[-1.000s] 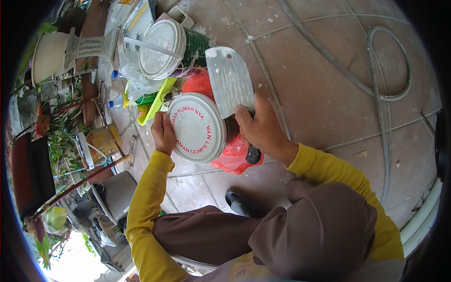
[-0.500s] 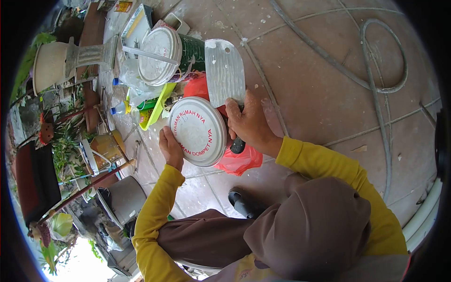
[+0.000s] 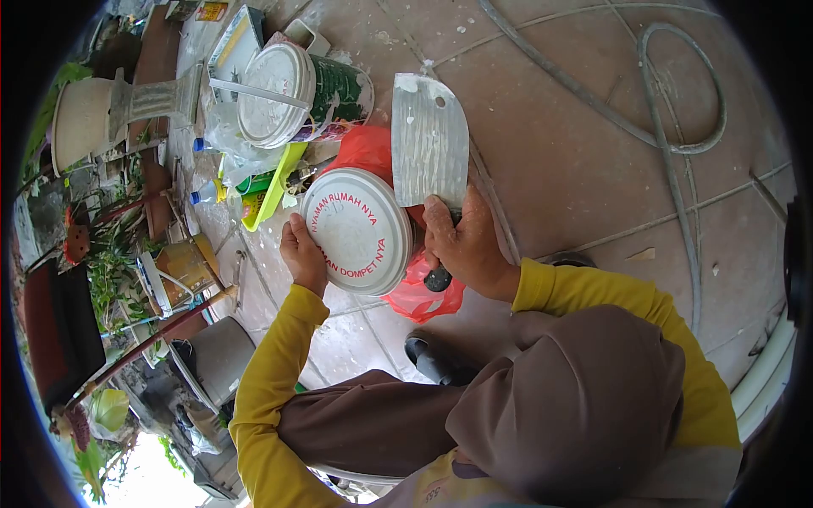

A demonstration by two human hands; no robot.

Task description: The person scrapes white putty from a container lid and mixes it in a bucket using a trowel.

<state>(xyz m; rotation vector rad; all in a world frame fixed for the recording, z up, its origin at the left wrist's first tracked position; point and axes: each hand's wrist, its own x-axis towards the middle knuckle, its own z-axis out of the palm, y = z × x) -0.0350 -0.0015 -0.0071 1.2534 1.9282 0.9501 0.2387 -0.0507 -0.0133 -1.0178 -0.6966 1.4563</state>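
A round paint bucket (image 3: pixel 356 233) with a white lid and red lettering is in front of me, its lid facing the camera. My left hand (image 3: pixel 303 254) grips the bucket by the left side of its rim. In my right hand (image 3: pixel 470 241) is a broad-bladed cleaver (image 3: pixel 429 140), streaked with whitish smears and pierced by a hole near one corner. Its black handle lies inside my closed fingers, with the butt showing below. The blade points away from me, just right of the lid. Red plastic (image 3: pixel 428 292) bunches around the bucket.
Beyond it sits a second lidded bucket (image 3: pixel 275 97), with a pale strip across its lid. Beside that are a paint tray (image 3: pixel 235 51), a yellow-green tray (image 3: pixel 279 190) and bottles. A grey hose (image 3: pixel 584 93) loops over the tiled floor at right. Plants and pots line the left.
My right hand and the cleaver have moved right and slightly towards me, away from the lid. My left hand stays on the bucket's rim. The whole view has shifted slightly.
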